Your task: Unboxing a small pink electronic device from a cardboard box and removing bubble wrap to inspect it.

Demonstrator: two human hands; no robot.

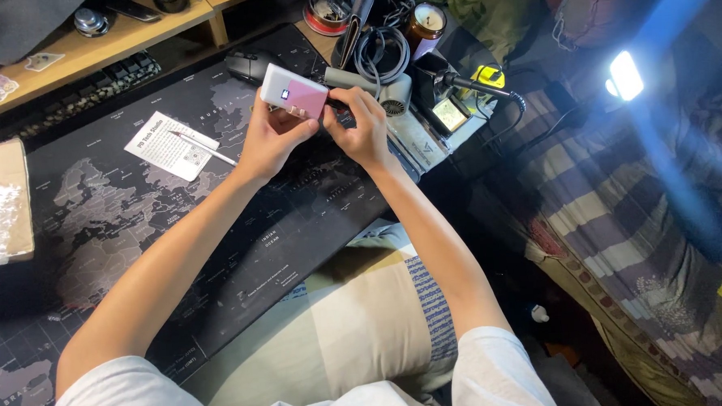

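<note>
The left hand grips a small rectangular box-shaped device, white at one end and pink at the other, with the thumb under its near edge and the fingers wrapped behind it. It is held up in the air above the far part of the dark desk mat printed with a world map. The right hand closes on the pink end, fingertips pinched at the corner; something thin and dark may be in that pinch, but the view is too small to be sure.

To handle this well, the left hand should stay the steady one, clamping the white half firmly while the right does the fine work at the pink end. Keeping both wrists close together (elbows tucked, as they are now) limits wobble. Working lower, nearer the mat, would mean a slip costs less.

Just beyond the hands lie a grey hair dryer with its coiled black cord, a black computer mouse and a soldering iron in its stand with a small display. Left of the hands, a white printed paper card with a thin pen-like tool across it rests on the mat. Farther left sits a brown cardboard box holding clear bubble wrap. A bright lamp glares at the right.
</note>
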